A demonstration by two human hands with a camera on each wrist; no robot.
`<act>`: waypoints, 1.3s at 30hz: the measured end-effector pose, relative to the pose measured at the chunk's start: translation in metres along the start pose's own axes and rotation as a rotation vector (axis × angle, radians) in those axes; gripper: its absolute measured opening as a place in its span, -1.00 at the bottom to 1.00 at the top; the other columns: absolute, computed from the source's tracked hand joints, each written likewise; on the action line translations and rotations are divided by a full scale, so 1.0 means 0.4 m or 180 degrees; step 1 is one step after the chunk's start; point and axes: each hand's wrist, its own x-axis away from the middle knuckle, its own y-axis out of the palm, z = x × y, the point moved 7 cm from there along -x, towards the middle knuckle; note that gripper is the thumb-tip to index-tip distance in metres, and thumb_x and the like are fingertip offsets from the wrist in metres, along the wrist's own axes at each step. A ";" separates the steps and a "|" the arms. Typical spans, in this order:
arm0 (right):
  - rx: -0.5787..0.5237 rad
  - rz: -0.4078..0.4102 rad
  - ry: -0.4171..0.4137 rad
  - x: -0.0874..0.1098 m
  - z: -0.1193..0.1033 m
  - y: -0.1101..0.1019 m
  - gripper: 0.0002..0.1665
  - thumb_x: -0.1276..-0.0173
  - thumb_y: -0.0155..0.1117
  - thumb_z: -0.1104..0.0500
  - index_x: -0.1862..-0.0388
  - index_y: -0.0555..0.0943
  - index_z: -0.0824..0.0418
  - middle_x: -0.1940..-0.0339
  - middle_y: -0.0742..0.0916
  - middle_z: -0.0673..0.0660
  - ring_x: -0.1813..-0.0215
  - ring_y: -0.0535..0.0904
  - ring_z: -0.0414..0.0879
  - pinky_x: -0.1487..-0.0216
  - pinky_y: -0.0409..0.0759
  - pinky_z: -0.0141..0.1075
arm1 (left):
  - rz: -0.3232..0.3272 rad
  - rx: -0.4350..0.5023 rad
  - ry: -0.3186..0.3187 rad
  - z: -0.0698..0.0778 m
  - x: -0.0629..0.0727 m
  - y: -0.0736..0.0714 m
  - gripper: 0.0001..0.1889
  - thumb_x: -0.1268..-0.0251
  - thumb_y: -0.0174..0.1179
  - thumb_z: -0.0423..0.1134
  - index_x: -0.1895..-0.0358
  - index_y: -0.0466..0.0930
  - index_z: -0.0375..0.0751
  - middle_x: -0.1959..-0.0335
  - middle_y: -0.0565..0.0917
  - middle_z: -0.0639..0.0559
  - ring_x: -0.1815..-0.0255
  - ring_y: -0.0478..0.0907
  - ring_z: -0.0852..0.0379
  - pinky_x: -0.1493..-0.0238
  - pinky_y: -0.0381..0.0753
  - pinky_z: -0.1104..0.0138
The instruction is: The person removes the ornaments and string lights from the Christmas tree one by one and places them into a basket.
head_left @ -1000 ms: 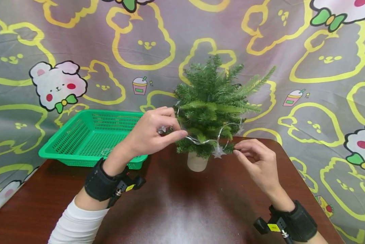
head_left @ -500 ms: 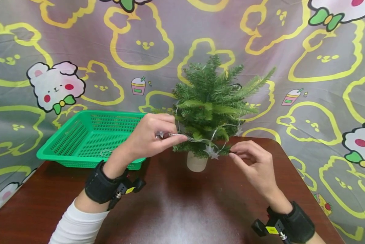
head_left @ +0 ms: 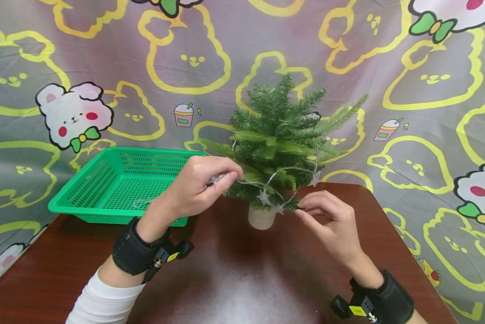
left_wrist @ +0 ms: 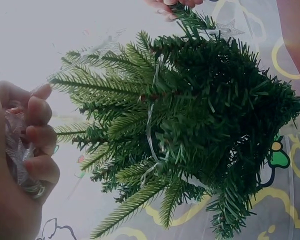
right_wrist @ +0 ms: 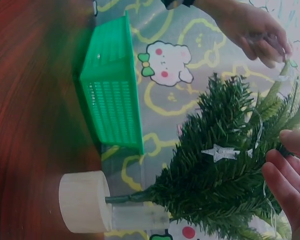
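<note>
A small artificial Christmas tree [head_left: 280, 135] stands in a pale round base [head_left: 261, 218]. Clear string lights [head_left: 295, 169] with star-shaped pieces loop across its front; one star [right_wrist: 221, 153] shows against the needles in the right wrist view. My left hand [head_left: 201, 184], at the tree's left side, grips a bunched length of the string lights [left_wrist: 22, 155] in its curled fingers, and a strand runs from it to the tree. At the lower right, my right hand [head_left: 331, 220] pinches the tip of a low branch [left_wrist: 190, 17] between thumb and fingers.
A green plastic basket [head_left: 84, 216] sits on the brown table [head_left: 226, 279] at the left, with a bit of clear wire [head_left: 141, 204] inside. Beside the tree's trunk is a pale translucent block [right_wrist: 140, 217]. A patterned cloth [head_left: 210, 45] hangs behind.
My right hand has moved left and slightly down, still at the branch tip. The front stars have shifted left. My left hand has lowered slightly, its thumb now closer to its fingers.
</note>
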 end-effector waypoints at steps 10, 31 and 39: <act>0.0129 -0.0212 -0.0200 -0.004 -0.038 0.021 -0.54 0.15 0.54 0.55 0.27 0.72 0.16 0.25 0.72 0.07 0.25 0.67 -0.26 0.22 0.65 -0.52 | 0.0259 0.0204 0.0152 0.014 0.000 -0.014 -0.76 -0.28 0.02 -0.56 0.23 0.66 -0.24 0.49 0.58 0.05 0.47 0.43 0.27 0.41 0.39 0.45; 0.0449 -0.0230 0.0042 -0.047 -0.024 -0.070 -0.50 -0.01 0.45 0.55 0.07 0.72 0.19 0.20 0.73 0.07 0.24 0.65 -0.40 0.26 0.59 -0.61 | 0.0801 -0.0545 0.0160 0.025 -0.001 -0.030 -0.44 -0.42 0.01 0.23 0.26 0.77 -0.20 0.53 0.29 0.04 0.58 0.18 0.30 0.50 0.18 0.52; 0.0489 0.0015 0.0577 -0.075 0.033 -0.132 -0.75 -0.24 0.35 0.45 0.11 0.71 0.26 0.24 0.69 -0.08 0.33 0.65 -0.36 0.32 0.57 -0.62 | 0.0807 -0.0365 0.0062 0.019 0.000 -0.033 -0.35 -0.62 -0.28 0.07 0.36 0.75 -0.24 0.50 0.38 0.00 0.52 0.31 0.25 0.48 0.19 0.49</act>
